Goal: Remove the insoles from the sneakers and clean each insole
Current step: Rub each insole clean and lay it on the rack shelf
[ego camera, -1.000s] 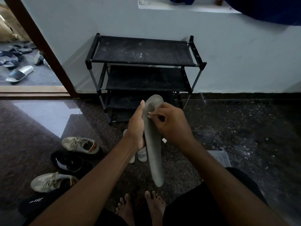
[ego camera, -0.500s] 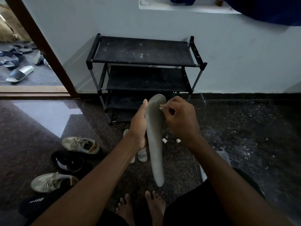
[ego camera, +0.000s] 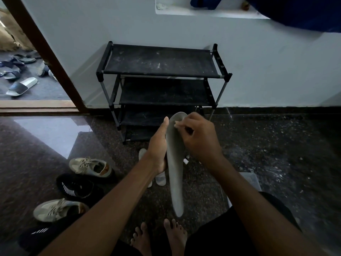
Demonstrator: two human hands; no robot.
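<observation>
Shifted since one second earlier: right hand (ego camera: pixel 200 139) up the grey insole (ego camera: pixel 175 172), from its upper middle to just below its rounded top end. Left hand (ego camera: pixel 158 148) and insole held as before.

Pose:
- Left forearm reached forward from lower left. Gripped the insole's left edge at mid-length, palm against it, thumb (ego camera: pixel 165 122) straight and pointing up alongside. Other left fingers hidden behind the insole.
- Right forearm reached in from lower right, wrist bent. Fingers curled, fingertips (ego camera: pixel 178 124) bunched and pinched on the insole's face near the top. Could not tell whether anything small was caught between the tips.

Count:
- Grey insole in hand: one, held upright and clear of the floor (ego camera: pixel 276 163), lower end hanging above two bare feet (ego camera: pixel 175 235).
- Pale insoles (ego camera: pixel 160 180) on the floor: two, side by side, partly hidden behind the left wrist.
- Beige sneakers: two, far one (ego camera: pixel 90 167) and near one (ego camera: pixel 59 209), left of the arms.
- Black sneakers: two, one (ego camera: pixel 77 187) between the beige pair, one (ego camera: pixel 35 235) at lower left.
- Black shoe rack (ego camera: pixel 160 61): one, against the wall beyond the hands.
- Small white piece (ego camera: pixel 186 161): one, on the floor just right of the insole.
- Clear container (ego camera: pixel 251 180): one, beside the right forearm.

Position: grey insole stood between both hands, left palm on one edge, right fingertips on its upper face.
</observation>
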